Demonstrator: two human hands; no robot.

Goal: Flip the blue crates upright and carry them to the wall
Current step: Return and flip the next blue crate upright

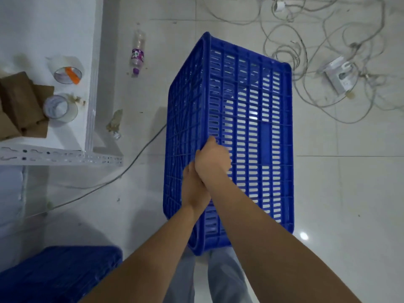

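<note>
Gripping the near-left edge of the big blue crate (240, 127), both hands sit stacked together: the right hand (213, 159) is curled over the corner where the slotted face meets the ribbed side, and the left hand (193, 186) is tucked just beneath it, its fingers hidden behind the right wrist, so whether it truly clasps the plastic cannot be told. The crate stands centre frame on the pale tiled floor (349, 193), reaching from the person's legs away toward the far cables. A second blue crate (59, 274) peeks in at the near left, cut off by the frame edge and the left forearm. Far left of the crate, a plastic bottle (138, 54) lies on the floor with a purple label and cap; the lettering is too blurred to read. On the white shelf (65, 154) at left sit two clear containers (65, 73) and brown cardboard (19, 106), partly out of frame. At far right a tangle of white cables (306, 51) surrounds a white power strip (338, 76), no markings legible.
</note>
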